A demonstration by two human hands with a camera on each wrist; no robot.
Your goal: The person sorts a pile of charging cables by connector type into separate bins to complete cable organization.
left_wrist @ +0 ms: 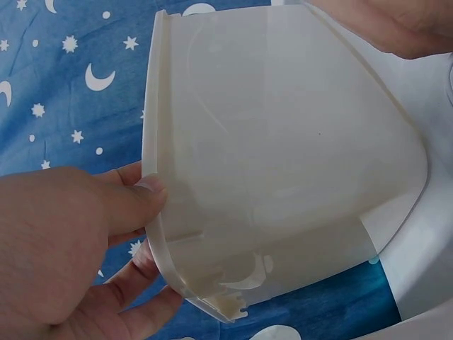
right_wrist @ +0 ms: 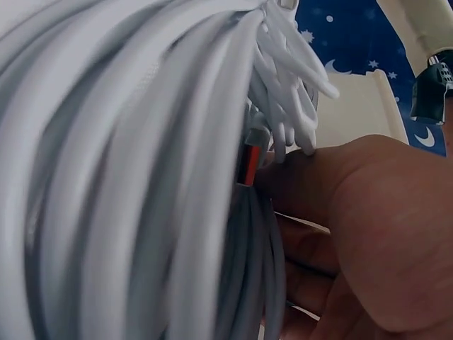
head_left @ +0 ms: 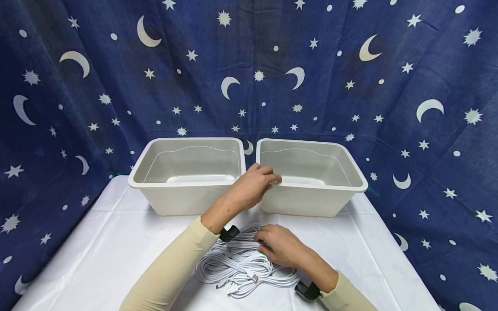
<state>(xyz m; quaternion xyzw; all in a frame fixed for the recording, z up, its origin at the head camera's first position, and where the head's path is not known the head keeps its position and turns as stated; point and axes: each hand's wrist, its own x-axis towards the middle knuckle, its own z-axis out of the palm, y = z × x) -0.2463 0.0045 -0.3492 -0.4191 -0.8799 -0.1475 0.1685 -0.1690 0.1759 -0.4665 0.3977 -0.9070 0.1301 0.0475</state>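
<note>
My left hand (head_left: 252, 186) reaches to the near left corner of the right white bin (head_left: 307, 203). In the left wrist view, the thumb lies on one side of the bin's rim (left_wrist: 150, 127) and the fingers curl to the other side. My right hand (head_left: 283, 246) is at a pile of coiled white cables (head_left: 237, 265) on the table. Up close in the right wrist view, its thumb and fingers grip the right side of the coils beside a USB plug (right_wrist: 249, 164) with an orange-red insert. Some fingertips are hidden behind the cables.
A second white bin (head_left: 186, 201) stands left of the first, with a narrow gap between them. Loose cable plugs (head_left: 232, 287) lie at the pile's front. Behind the white-covered table (head_left: 101, 259) hangs a blue curtain (head_left: 249, 56) with moons and stars.
</note>
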